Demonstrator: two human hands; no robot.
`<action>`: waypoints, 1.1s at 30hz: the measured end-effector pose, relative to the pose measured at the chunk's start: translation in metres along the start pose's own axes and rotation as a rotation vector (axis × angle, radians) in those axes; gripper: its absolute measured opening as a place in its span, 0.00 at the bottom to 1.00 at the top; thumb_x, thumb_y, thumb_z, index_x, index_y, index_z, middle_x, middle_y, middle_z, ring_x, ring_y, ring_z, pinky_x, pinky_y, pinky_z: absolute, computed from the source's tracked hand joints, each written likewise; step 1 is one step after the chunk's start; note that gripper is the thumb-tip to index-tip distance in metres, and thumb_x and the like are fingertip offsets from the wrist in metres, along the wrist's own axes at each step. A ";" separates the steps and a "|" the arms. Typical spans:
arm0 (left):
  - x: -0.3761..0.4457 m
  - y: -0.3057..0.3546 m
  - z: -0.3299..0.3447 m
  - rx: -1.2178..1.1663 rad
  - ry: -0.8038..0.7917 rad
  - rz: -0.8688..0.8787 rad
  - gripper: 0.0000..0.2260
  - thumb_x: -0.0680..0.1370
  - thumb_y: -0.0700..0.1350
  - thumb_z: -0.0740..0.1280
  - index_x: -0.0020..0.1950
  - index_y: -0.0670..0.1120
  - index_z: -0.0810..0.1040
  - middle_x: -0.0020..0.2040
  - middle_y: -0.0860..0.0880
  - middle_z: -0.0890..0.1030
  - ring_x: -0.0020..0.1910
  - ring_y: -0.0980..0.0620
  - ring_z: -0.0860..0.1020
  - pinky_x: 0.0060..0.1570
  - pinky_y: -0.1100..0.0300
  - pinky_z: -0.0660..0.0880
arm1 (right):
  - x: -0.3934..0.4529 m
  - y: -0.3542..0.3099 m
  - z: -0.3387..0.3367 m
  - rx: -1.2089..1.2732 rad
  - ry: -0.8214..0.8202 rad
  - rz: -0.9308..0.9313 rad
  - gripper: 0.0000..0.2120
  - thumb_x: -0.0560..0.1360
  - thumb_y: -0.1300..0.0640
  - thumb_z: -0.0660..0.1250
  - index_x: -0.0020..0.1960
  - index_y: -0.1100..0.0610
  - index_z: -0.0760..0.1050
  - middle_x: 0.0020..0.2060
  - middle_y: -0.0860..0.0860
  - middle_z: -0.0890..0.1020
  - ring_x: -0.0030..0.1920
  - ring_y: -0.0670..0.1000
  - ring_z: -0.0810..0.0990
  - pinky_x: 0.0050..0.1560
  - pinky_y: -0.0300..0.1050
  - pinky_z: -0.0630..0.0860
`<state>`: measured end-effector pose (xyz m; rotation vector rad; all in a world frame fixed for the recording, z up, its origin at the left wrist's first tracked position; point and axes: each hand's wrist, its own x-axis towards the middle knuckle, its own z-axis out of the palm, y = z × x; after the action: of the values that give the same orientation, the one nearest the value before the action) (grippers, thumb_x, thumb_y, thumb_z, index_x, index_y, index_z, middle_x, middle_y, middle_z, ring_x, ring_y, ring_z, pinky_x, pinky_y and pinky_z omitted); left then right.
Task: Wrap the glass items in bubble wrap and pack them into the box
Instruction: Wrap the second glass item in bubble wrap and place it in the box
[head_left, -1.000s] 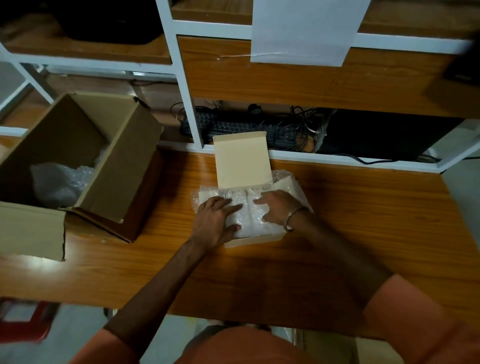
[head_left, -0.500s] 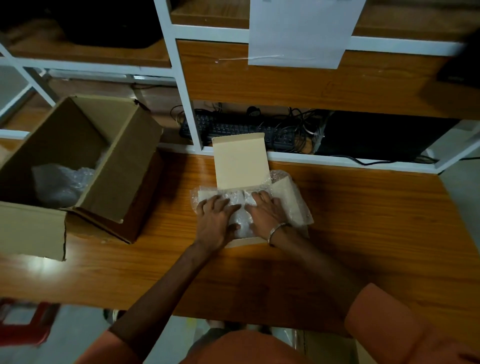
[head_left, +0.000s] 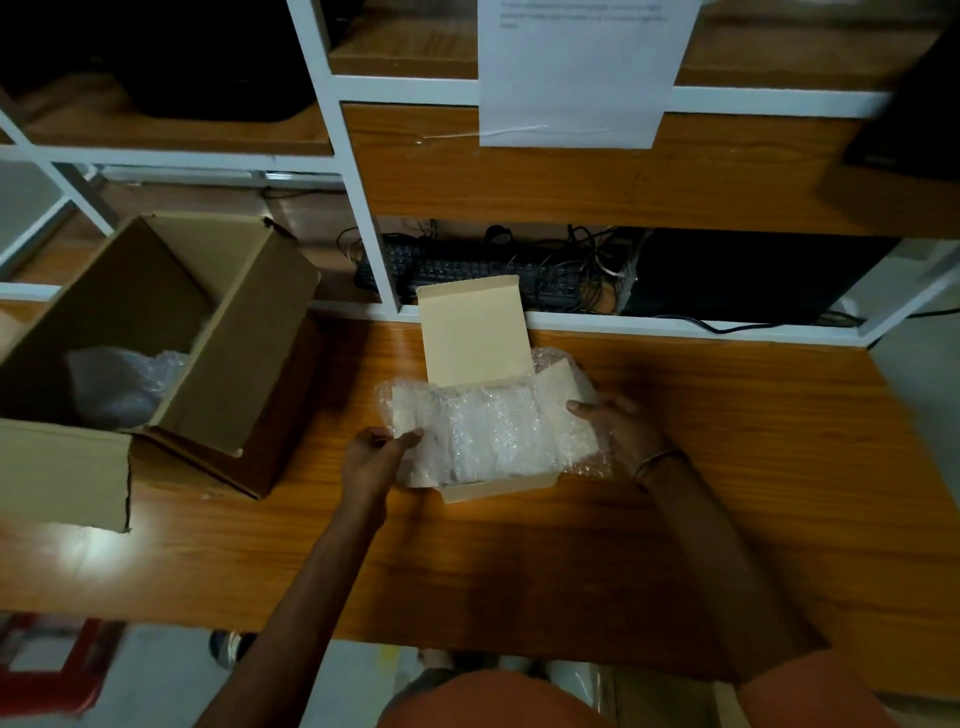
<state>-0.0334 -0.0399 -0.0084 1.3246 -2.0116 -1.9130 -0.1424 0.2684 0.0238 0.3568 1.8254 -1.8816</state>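
Note:
A small cream box (head_left: 496, 488) stands on the wooden desk in front of me, its lid (head_left: 472, 330) raised at the back. Bubble-wrapped bundles (head_left: 483, 431) fill it and spill over both sides. My left hand (head_left: 374, 454) pinches the loose bubble wrap at the box's left side. My right hand (head_left: 621, 428) grips the right side flap and the wrap around it. The glass inside the wrap is hidden.
A large brown carton (head_left: 171, 338) lies open at the left with a clear plastic bundle (head_left: 119, 379) inside. A shelf unit behind holds a keyboard (head_left: 467, 270) with tangled cables. A white paper (head_left: 576, 73) hangs above. The desk's front edge (head_left: 467, 639) is near me.
Both hands have left the top of the wrapped bundles, where they pressed down, and moved apart to the box's left and right sides, taking hold there.

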 end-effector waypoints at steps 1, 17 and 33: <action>-0.001 -0.001 0.000 -0.006 0.023 0.058 0.17 0.73 0.47 0.82 0.54 0.45 0.80 0.55 0.46 0.85 0.56 0.43 0.84 0.56 0.40 0.82 | -0.002 -0.003 0.002 -0.044 0.066 -0.022 0.28 0.69 0.61 0.81 0.66 0.65 0.76 0.54 0.59 0.84 0.42 0.51 0.87 0.33 0.41 0.81; -0.050 0.025 0.030 0.659 -0.098 0.738 0.19 0.86 0.58 0.64 0.69 0.49 0.84 0.57 0.46 0.89 0.48 0.51 0.85 0.40 0.65 0.74 | -0.026 0.007 0.097 -0.586 0.083 -0.399 0.12 0.80 0.53 0.72 0.64 0.52 0.81 0.55 0.49 0.85 0.55 0.48 0.84 0.56 0.43 0.81; 0.001 0.026 0.039 0.970 -0.391 0.952 0.21 0.79 0.48 0.69 0.72 0.44 0.80 0.69 0.42 0.78 0.62 0.40 0.80 0.57 0.45 0.82 | 0.013 0.020 0.072 -1.231 -0.112 -0.590 0.34 0.78 0.39 0.69 0.81 0.39 0.61 0.84 0.46 0.57 0.82 0.53 0.56 0.80 0.56 0.60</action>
<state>-0.0695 -0.0134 0.0041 -0.1767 -3.0650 -0.7739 -0.1325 0.1951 0.0055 -0.7529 2.7398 -0.6679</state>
